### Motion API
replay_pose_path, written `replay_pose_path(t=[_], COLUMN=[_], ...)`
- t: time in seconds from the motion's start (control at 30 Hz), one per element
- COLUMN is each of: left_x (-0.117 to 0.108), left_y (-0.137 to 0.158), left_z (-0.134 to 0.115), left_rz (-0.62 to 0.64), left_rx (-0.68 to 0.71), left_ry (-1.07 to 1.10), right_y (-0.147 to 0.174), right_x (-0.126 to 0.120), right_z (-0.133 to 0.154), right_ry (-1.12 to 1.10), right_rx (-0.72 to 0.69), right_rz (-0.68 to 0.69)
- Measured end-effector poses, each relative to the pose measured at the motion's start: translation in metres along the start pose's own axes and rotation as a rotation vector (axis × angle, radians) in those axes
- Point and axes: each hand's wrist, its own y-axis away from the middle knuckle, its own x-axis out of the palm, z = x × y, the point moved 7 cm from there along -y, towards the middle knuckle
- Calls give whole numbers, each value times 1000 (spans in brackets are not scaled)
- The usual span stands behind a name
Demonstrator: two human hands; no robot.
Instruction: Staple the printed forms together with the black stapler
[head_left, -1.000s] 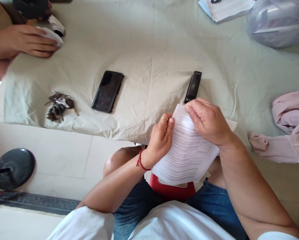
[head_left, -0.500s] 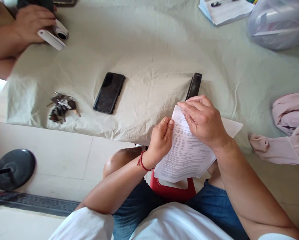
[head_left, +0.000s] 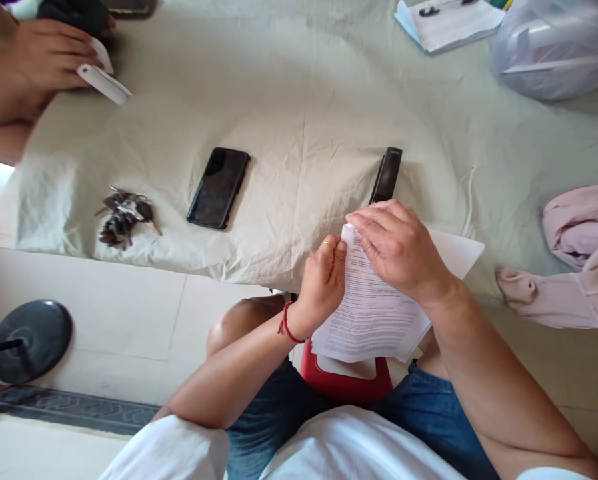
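Printed sheets of paper (head_left: pixel 369 320) hang over the table edge above my lap, their top left corner bent over. My left hand (head_left: pixel 323 285) pinches their left edge between thumb and fingers; it wears a ring and a red bracelet. My right hand (head_left: pixel 401 250) is closed at the bent top corner, fingers together over the paper. Just beyond those fingers lies a black stapler (head_left: pixel 386 175), its near end hidden by the hand. Another white sheet (head_left: pixel 459 252) sticks out to the right, behind my right wrist.
On the cloth-covered table (head_left: pixel 299 87) lie a phone (head_left: pixel 219 187), a bunch of keys (head_left: pixel 129 217), a paper stack (head_left: pixel 451 27), a plastic bag (head_left: pixel 553 50) and pink cloth (head_left: pixel 583 260). Another person's hand (head_left: pixel 53 57) holds a white object at upper left. A red stool (head_left: pixel 346 383) is below.
My right hand has moved slightly left and down, and the papers' top corner is now bent over. The other person's hand has shifted left with the white object.
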Motion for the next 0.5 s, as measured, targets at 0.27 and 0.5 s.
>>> replay_pose_path(t=[0.27,0.5], left_x=[-3,-1], left_y=[0,-1], left_z=[-3,6], left_rz=[1,87], left_rx=[17,-54], left_ry=[8,87], right_y=[-1,3], right_x=[-16,-12], right_z=[-27,-43], right_ry=[16,-93], right_rx=[161,220], right_rz=[-86,38])
